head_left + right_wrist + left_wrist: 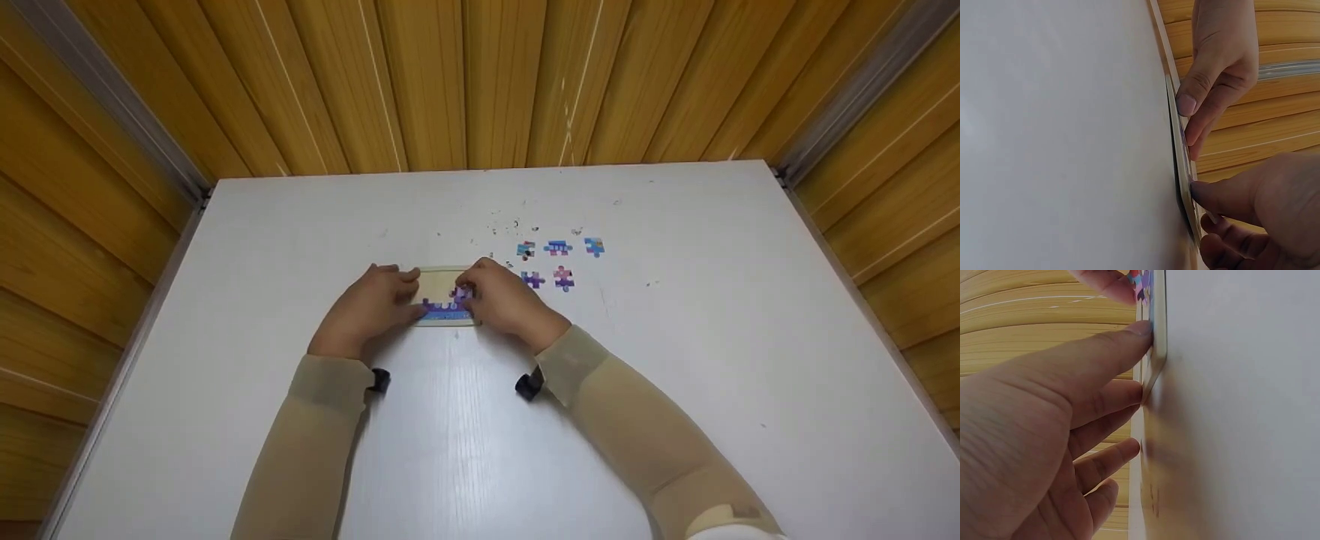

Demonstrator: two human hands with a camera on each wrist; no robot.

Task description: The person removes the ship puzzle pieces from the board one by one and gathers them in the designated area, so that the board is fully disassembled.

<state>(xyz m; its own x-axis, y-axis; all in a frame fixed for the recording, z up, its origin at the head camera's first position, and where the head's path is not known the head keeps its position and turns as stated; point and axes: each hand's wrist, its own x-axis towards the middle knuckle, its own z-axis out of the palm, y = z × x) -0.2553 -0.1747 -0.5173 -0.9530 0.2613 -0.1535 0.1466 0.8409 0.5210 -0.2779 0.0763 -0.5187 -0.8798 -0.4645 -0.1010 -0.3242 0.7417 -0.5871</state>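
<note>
A shallow puzzle tray (pixel 435 283) lies on the white table, a strip of joined blue and purple pieces (pixel 444 311) along its near side. My left hand (pixel 371 311) rests at the tray's left end. Its thumb touches the top of the tray (pixel 1159 343), the index fingertip meets the corner, and the other fingers spread loosely. With thumb and fingers, my right hand (pixel 510 300) pinches a purple puzzle piece (pixel 460 293) over the tray's right part. In the right wrist view, the edge of that puzzle piece (pixel 1211 216) shows between thumb and finger.
Several loose puzzle pieces (pixel 557 247) lie to the right of the tray, beyond the right hand. Small dark crumbs or marks (pixel 516 223) dot the table (pixel 450 450) behind the tray. Wood-look panels (pixel 495 82) stand along the back and sides.
</note>
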